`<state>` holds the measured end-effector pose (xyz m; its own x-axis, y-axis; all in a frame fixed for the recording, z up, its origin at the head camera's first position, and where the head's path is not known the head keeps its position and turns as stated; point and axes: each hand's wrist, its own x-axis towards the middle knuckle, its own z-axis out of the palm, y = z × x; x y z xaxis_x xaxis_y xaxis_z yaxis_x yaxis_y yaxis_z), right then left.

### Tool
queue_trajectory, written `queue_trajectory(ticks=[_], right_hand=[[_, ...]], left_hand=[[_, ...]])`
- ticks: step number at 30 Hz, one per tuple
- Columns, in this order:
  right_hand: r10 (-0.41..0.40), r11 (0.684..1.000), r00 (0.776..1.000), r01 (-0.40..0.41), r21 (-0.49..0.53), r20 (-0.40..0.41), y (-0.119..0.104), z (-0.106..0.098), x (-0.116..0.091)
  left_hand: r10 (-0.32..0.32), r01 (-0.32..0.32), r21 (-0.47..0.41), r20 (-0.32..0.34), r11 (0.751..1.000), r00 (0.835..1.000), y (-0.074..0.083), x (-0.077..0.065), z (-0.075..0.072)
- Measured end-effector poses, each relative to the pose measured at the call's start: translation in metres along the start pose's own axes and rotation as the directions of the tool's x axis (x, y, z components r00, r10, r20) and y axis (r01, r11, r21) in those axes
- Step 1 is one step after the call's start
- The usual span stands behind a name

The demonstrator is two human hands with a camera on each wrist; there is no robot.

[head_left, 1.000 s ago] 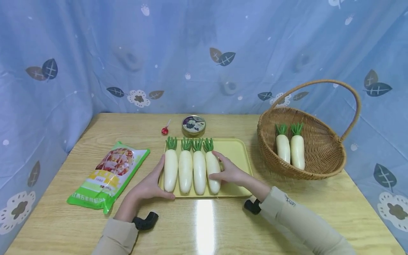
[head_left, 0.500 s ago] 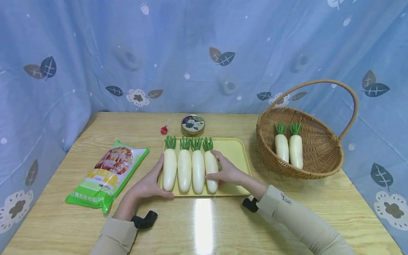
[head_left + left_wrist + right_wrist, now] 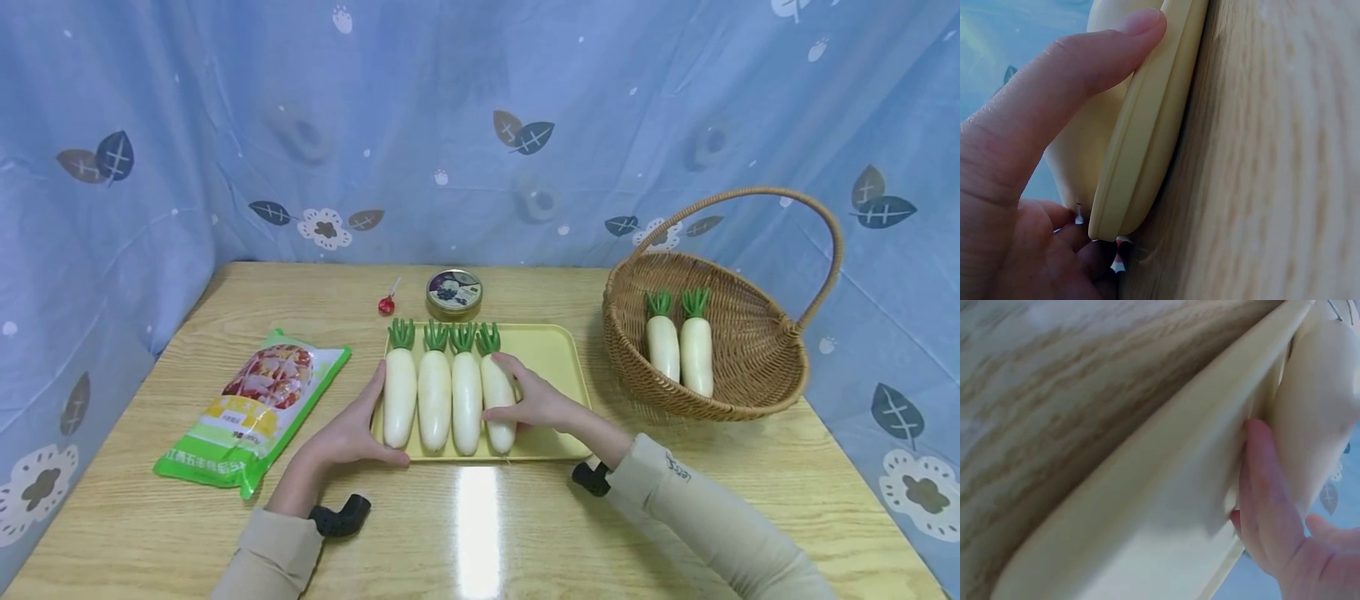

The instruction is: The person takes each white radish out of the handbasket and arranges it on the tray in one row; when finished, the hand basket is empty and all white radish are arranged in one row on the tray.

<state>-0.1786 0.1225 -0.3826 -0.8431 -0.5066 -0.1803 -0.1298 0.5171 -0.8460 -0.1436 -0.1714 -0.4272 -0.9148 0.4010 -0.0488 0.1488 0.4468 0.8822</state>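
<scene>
Several white radishes with green tops lie side by side on a yellow tray (image 3: 553, 371). My left hand (image 3: 348, 435) grips the tray's near left corner, thumb along the front rim and fingers at the left side beside the leftmost radish (image 3: 400, 396). In the left wrist view, the thumb rests over the tray rim (image 3: 1141, 125), with the fingers partly hidden behind it. My right hand (image 3: 543, 404) holds the rightmost radish (image 3: 497, 392), its thumb on top and index finger near the leafy end. Fingers (image 3: 1266, 462) lie along that radish's side in the right wrist view.
A wicker basket (image 3: 757, 350) at the right holds two more radishes (image 3: 678, 350). Behind the tray are a round tin (image 3: 454, 293) and a red lollipop (image 3: 387, 305). A green food packet (image 3: 255, 408) lies left on the wooden table (image 3: 405, 550). Blue curtains (image 3: 450, 100) enclose the back.
</scene>
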Motion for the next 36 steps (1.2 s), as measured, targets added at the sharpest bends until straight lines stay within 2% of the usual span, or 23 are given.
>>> queue_trajectory(ticks=[5, 8, 16, 24, 31, 36], right_hand=[[0.084, 0.996, 0.996, -0.084, -0.015, 0.005, -0.005, -0.004, -0.003], [0.099, 0.995, 0.995, -0.099, -0.013, 0.001, -0.006, -0.007, -0.005], [0.131, 0.988, 0.991, -0.130, 0.088, -0.013, -0.007, -0.015, -0.011], [0.076, 0.984, 0.997, -0.073, 0.161, -0.011, -0.006, -0.031, -0.023], [0.003, 0.999, 0.999, -0.001, 0.050, -0.051, -0.008, -0.045, -0.036], [-0.040, 0.999, 0.997, 0.042, 0.035, -0.063, -0.010, -0.051, -0.041]], left_hand=[[0.002, -0.002, 0.022, -0.005, 1.000, 1.000, -0.002, 0.000, 0.000], [0.005, -0.004, 0.033, -0.006, 0.999, 1.000, -0.002, 0.001, 0.000], [-0.003, 0.003, 0.022, -0.008, 1.000, 1.000, -0.001, 0.001, 0.000], [-0.004, 0.004, 0.026, -0.018, 1.000, 1.000, -0.002, 0.000, -0.001], [-0.005, 0.006, 0.035, -0.011, 0.999, 1.000, -0.003, -0.001, 0.001], [-0.008, 0.009, 0.034, -0.012, 0.999, 1.000, -0.002, -0.001, 0.001]])
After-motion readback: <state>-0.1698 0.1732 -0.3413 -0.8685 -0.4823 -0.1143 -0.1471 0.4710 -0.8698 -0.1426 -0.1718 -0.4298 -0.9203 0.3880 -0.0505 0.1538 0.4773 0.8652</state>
